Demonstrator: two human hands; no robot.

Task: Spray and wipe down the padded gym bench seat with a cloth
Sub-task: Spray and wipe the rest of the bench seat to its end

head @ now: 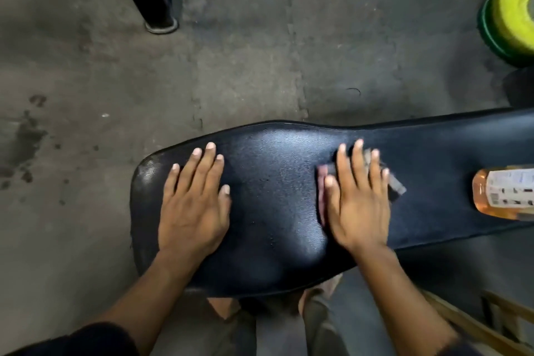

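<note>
The black padded bench seat (274,182) runs from the lower left to the right edge of the head view. My left hand (193,202) lies flat on its wide left end, fingers spread, holding nothing. My right hand (358,199) presses flat on a small grey and pinkish cloth (397,186), which shows at my thumb side and beyond my little finger. Most of the cloth is hidden under my palm. A bottle of orange liquid (502,192) with a white label lies on the seat to the right of my right hand.
Stained grey concrete floor (86,95) surrounds the bench. A black frame leg (160,14) stands at the upper left. Yellow and green weight plates (514,17) sit at the upper right. A wooden frame (491,324) is at the lower right.
</note>
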